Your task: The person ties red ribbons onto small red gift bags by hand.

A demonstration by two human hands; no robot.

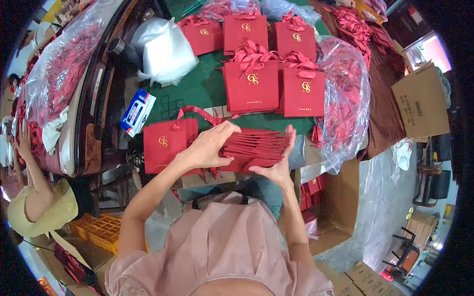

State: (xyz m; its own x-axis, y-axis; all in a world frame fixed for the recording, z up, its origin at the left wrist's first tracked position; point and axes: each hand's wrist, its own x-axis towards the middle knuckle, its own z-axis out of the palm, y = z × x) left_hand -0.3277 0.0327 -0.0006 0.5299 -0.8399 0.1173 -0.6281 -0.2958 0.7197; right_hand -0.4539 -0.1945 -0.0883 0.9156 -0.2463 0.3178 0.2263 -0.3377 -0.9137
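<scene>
I hold a stack of flat folded red paper bags [256, 148] in front of my chest. My left hand [210, 145] grips its left end, fingers over the top edge. My right hand [279, 163] clasps the right end, palm against the stack's edges. Just left of the stack lies another flat red gift bag [163, 145] with a gold emblem and ribbon handle. Farther out on the green table [197, 89], several finished red gift bags [252, 84] with ribbon bows stand upright.
A clear plastic sack of red ribbons [343, 103] lies to the right, another [57, 69] at left. A white plastic bundle [165, 49] and a blue-white packet [138, 111] sit left of the bags. An open carton [331, 207] stands by my right side. Another person [34, 197] sits at left.
</scene>
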